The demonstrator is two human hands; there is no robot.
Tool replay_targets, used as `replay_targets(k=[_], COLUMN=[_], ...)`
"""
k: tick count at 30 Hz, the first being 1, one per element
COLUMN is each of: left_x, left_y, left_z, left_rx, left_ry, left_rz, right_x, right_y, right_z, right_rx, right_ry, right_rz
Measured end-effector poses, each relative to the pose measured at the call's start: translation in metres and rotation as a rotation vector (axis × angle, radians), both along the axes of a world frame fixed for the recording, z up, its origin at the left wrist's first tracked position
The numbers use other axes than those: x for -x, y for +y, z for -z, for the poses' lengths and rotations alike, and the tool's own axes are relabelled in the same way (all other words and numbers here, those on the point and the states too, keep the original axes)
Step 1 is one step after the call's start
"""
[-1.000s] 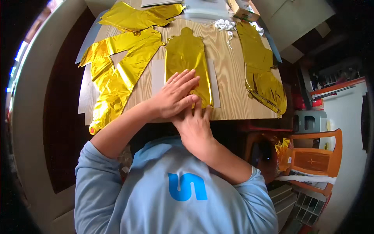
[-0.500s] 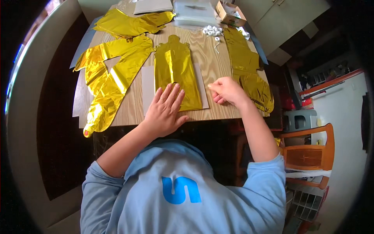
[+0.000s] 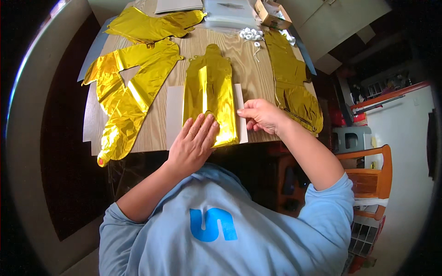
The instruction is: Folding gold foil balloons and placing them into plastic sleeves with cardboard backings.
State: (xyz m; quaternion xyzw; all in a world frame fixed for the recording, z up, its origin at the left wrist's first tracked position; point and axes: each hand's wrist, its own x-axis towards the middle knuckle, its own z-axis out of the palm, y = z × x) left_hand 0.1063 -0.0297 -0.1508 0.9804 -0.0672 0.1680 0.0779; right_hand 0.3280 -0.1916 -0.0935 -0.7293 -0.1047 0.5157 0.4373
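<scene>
A folded gold foil balloon (image 3: pixel 209 87) lies flat on a pale card (image 3: pixel 174 108), with a narrow rounded tab at its far end. My left hand (image 3: pixel 193 140) rests flat on the balloon's near part, fingers stretched out and a ring on one of them. At the card's right edge my right hand (image 3: pixel 261 116) is closed in a pinch, thumb and forefinger on the card. The other fingers are curled under, and their tips are partly hidden. The near end of the balloon and card reaches the table's front edge.
More flattened gold balloons lie on the wooden table (image 3: pixel 159 117): one at left (image 3: pixel 131 92), one far left (image 3: pixel 152 25), one at right (image 3: pixel 292 76). Small white ribbon rolls (image 3: pixel 251 34), clear plastic bags (image 3: pixel 230 14) and an open box (image 3: pixel 272 14) sit behind. A wooden chair (image 3: pixel 384 177) stands right.
The balloon and its card have slid toward me, along with my left hand. My right hand has moved left and nearer, from beside the card to its right edge.
</scene>
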Motion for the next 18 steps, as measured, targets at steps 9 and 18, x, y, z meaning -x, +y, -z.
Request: replay_targets(k=[9,18], left_x=[0.002,0.005], left_y=[0.001,0.005], left_z=[0.001,-0.008], left_rx=[-0.006,0.416], left_ry=[0.028,-0.165], left_rz=[-0.01,-0.12], right_x=[-0.094,-0.056], right_y=[-0.002,-0.065], right_z=[0.027,-0.013], right_rx=[-0.025,0.159], right_ry=[-0.709,-0.631], right_rz=[0.418,0.201])
